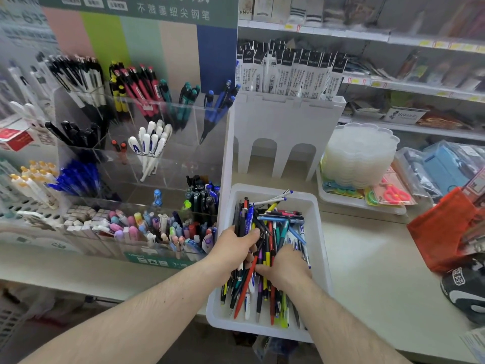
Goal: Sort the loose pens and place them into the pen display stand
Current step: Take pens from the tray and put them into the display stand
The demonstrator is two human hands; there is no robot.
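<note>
At the far left of the shop counter [367,258], white pens with yellow caps [31,179] lean in a perforated white rack. Just right of them stands the clear acrylic pen display stand [136,158], its tiered compartments already holding black-and-white pens [78,74] at the top, red pens [139,85] and blue pens [220,101] beside them, white pens [152,143] in the middle tier, and pastel pens and erasers in the front row.

Your left hand [236,245] reaches over the left wall of the white tray [319,232], fingers curled round a bunch of dark pens [242,222] that stand up out of the heap. The loose pens [265,258] lie jumbled in that tray, which sits just right of the stand and juts over the counter's front edge. Your right hand [286,269] is pressed down into the middle of the pile, fingers bent among the pens; whether they have closed on one cannot be told.

Behind the tray rises a white holder filled with packaged refills [288,72]. To the right sit a stack of clear scalloped plates [362,153], pink scissors in a packet [393,193], and a red bag [441,227] at the edge.
</note>
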